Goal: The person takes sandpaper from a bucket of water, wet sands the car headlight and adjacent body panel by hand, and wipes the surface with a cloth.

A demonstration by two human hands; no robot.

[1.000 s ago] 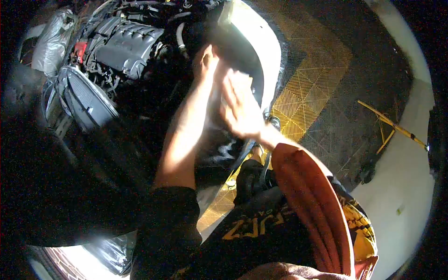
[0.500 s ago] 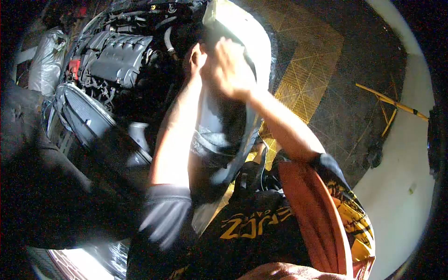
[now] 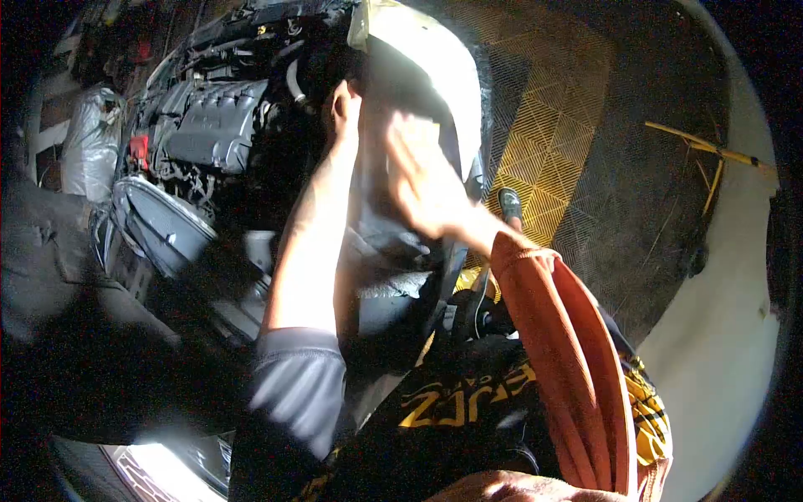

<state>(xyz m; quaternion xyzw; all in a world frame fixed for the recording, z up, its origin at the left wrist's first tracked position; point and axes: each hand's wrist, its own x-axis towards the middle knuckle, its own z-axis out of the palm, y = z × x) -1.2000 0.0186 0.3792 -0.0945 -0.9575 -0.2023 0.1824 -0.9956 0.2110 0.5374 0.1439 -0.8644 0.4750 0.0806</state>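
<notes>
My left hand [image 3: 345, 110] is beside the inner edge of a car's white fender [image 3: 431, 54], its fingers curled in. Shadow hides what they hold, if anything. My right hand [image 3: 425, 180] is over the darker, shaded part of the bodywork, blurred by motion. Its fingers look stretched out and flat, with no object visible in them. A reddish-brown cloth [image 3: 556, 351] hangs along my right arm and covers part of the forearm. Below both hands, a pale, whitish patch [image 3: 389, 285] shows on the dark surface.
To the left lies the engine bay with a grey engine cover [image 3: 213, 125] and a red part [image 3: 139, 151]. A silvery plastic-wrapped object [image 3: 90, 151] stands beyond. Yellow and dark floor tiles [image 3: 548, 159] lie right of the car, with a yellow frame [image 3: 711, 151] farther out.
My right hand has drawn back toward me, away from my left hand. The cloth now covers more of my right forearm. My left hand stays near the fender edge.
</notes>
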